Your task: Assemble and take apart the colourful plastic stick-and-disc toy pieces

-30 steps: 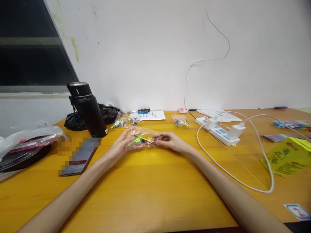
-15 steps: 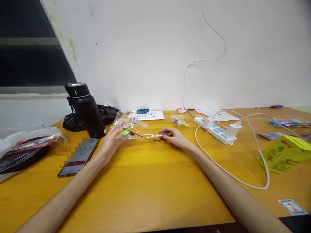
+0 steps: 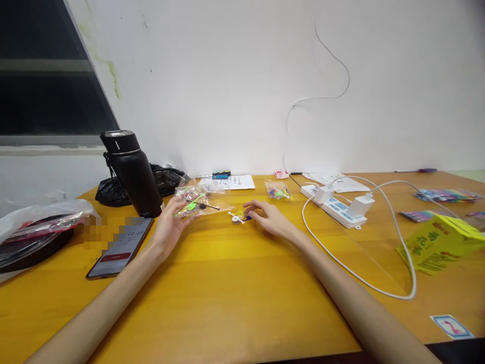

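Note:
My left hand (image 3: 170, 225) is closed on the side of a clear plastic bag (image 3: 217, 201), which holds small coloured plastic parts. A bright green piece and a thin black rod show through it. To the right of the bag, a little heap of plastic pieces lies on the table: a white one with arms (image 3: 236, 218), a yellow one (image 3: 241, 214) and a blue one (image 3: 249, 218). My right hand (image 3: 267, 218) hovers at the heap's right edge, its fingers curved and apart. The blue piece is partly hidden by its fingertips.
A black bottle (image 3: 132, 174) and a phone (image 3: 119, 250) stand and lie at left. Behind my right hand is another small bag of parts (image 3: 278, 190). A power strip (image 3: 343, 211) with a looping white cable (image 3: 364, 285) and a yellow box (image 3: 435, 243) occupy the right.
The white, yellow and blue pieces now lie on the table, apart from the bag. My right hand's fingers have loosened around them; my left hand still holds the bag.

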Demonstrator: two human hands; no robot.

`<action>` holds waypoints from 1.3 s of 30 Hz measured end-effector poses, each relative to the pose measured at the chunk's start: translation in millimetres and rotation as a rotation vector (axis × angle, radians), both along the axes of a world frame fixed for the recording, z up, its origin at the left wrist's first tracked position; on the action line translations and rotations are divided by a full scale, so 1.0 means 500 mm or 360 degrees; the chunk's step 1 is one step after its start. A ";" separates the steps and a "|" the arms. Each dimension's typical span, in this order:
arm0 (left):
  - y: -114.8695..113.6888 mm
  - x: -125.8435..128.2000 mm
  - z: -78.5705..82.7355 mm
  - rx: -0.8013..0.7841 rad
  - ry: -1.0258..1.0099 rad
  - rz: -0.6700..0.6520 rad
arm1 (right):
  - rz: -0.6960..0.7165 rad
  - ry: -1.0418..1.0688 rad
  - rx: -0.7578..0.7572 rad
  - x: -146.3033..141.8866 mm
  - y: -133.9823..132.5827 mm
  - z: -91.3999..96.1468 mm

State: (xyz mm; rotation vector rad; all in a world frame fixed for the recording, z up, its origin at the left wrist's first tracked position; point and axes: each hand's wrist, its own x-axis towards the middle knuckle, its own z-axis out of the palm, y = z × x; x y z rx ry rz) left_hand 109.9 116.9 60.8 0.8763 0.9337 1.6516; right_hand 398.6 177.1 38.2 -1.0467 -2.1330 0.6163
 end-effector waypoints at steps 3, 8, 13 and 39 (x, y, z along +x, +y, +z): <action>-0.006 0.012 -0.008 -0.0045 -0.0051 -0.0151 | -0.0099 0.0103 0.0331 -0.015 -0.015 0.014; -0.018 0.024 -0.015 -0.0060 -0.0006 -0.0392 | 0.0180 0.0309 0.0447 -0.040 -0.043 0.038; -0.026 0.032 -0.018 -0.0059 0.0029 -0.0636 | 0.0598 0.0260 0.0279 -0.058 -0.063 0.049; -0.018 0.019 -0.022 -0.0057 0.0041 -0.0638 | 0.0215 0.0630 -0.0175 -0.043 -0.036 0.027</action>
